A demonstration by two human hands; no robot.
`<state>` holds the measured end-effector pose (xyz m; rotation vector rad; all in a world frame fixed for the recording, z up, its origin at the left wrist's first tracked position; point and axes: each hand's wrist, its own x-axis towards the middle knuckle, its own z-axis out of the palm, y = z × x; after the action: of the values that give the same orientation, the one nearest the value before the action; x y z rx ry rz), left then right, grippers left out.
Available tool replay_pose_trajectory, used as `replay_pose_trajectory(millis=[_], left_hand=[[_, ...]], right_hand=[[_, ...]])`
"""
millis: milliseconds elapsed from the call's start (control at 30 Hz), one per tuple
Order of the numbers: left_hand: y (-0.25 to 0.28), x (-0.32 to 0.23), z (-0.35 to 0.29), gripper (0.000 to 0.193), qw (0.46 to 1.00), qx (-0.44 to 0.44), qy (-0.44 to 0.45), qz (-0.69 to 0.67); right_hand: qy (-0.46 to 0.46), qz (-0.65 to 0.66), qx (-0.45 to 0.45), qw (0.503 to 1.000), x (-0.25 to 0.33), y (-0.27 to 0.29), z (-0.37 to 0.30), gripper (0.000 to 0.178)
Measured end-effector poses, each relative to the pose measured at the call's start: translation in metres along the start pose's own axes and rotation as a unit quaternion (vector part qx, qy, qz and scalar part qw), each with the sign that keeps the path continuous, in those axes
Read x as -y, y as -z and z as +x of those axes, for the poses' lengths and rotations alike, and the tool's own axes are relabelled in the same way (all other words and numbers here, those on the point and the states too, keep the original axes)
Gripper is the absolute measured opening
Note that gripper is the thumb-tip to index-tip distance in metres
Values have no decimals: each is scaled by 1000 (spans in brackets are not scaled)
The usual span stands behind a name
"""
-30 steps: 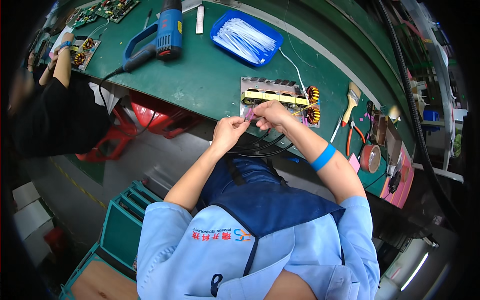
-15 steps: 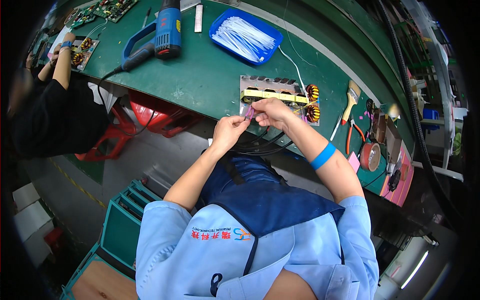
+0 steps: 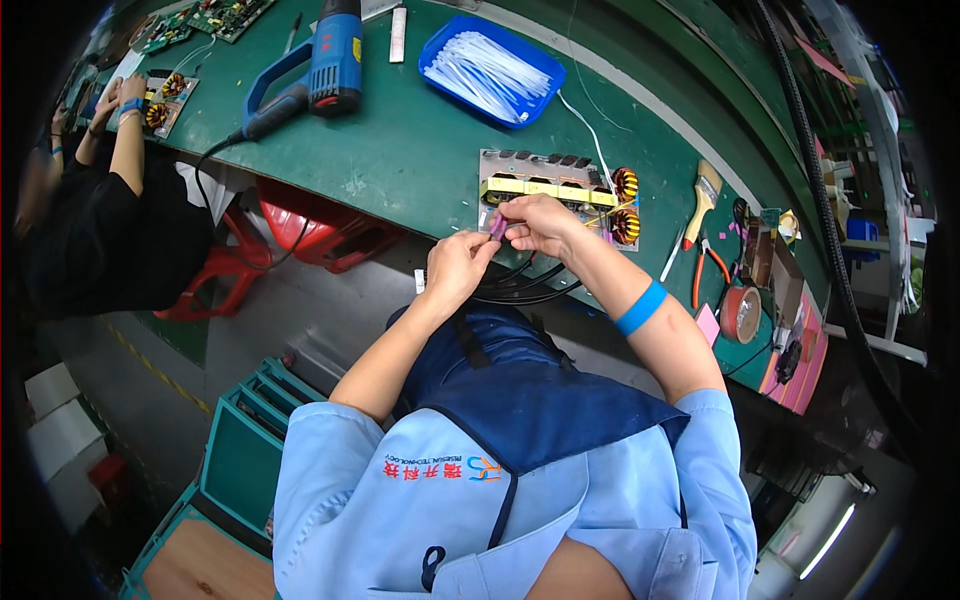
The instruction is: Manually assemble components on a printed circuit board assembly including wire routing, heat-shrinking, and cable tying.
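My left hand (image 3: 460, 264) and my right hand (image 3: 545, 226) meet over the front left corner of a circuit board (image 3: 508, 164) on the bench's near edge. Between their fingertips is a short bundle of purple wires (image 3: 498, 229), pinched by both hands. How the wires end is hidden by the fingers. Yellow-wrapped transformers (image 3: 548, 190) run across the board. Two copper-wound toroid coils, a rear coil (image 3: 626, 186) and a front coil (image 3: 625, 227), stand at its right. Black cables (image 3: 520, 292) hang below the edge, under my hands.
A blue tray (image 3: 515, 122) of white cable ties (image 3: 488, 78) lies behind the board, with a blue heat gun (image 3: 336, 65) farther left. At right are a brush (image 3: 706, 188), pliers (image 3: 710, 262) and a tape roll (image 3: 741, 314). A co-worker (image 3: 110, 230) works at far left.
The purple wires, looped and spread apart before, now look drawn together into a tighter bundle. Both my hands stay almost in place. The co-worker's hands have shifted a little.
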<state>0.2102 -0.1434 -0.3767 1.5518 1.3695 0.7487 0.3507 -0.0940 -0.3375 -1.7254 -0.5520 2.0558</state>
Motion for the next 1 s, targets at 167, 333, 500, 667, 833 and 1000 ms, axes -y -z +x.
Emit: replay_pose_trajectory(millis=[167,333,500,667,833,1000], left_hand=[[-1,-2,-1,16,1000,-5,24,-12],[-1,-4,-1,15,998,-17,43,-39],[-2,-2,-2,15,999,-9,32,-35],[-1,6,2,19,997,2,39,-71],[-2,2,6,19,995,21,69,-67],[-4,2,2,18,998,-4,34,-53]], right_hand=[[8,-61,-4,998,0,0,1,11],[10,-115,7,993,0,0,-1,13],[59,-96,-79,990,-1,-6,-8,24],[137,-181,-58,972,3,-5,-41,32],[192,-181,-52,963,-14,12,-57,32],[245,-135,-77,957,-24,26,-83,27]])
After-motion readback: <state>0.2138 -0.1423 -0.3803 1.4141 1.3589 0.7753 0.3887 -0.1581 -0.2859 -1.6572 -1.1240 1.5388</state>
